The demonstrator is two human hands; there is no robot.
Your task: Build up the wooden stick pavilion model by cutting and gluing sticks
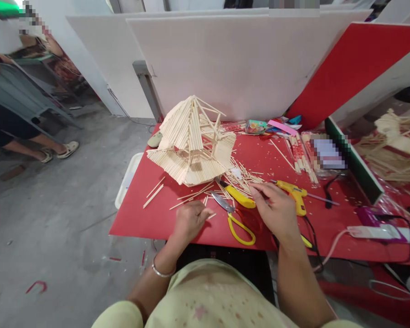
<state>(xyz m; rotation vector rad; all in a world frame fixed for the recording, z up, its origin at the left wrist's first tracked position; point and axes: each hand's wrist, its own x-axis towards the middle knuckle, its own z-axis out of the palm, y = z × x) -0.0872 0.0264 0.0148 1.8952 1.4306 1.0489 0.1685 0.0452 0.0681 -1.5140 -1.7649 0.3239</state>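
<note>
A pavilion-shaped model (191, 141) built of thin wooden sticks stands on the red-covered table. In front of it, my left hand (190, 221) is closed, with the end of a short wooden stick (212, 216) showing by the thumb. My right hand (276, 207) hovers at the right edge of a pile of loose sticks (244, 180), thumb and fingertips drawn together; anything between them is too small to make out. Between the hands lie yellow-handled scissors (241, 230) and a yellow utility knife (239, 196). A yellow glue gun (295, 196) rests just right of my right hand.
Stick packets (300, 157) lie at the back right. A power strip (372, 232) with cords occupies the right side. White boards (218, 64) and a red board (355, 68) lean behind the table. Another person (23, 109) stands at the far left.
</note>
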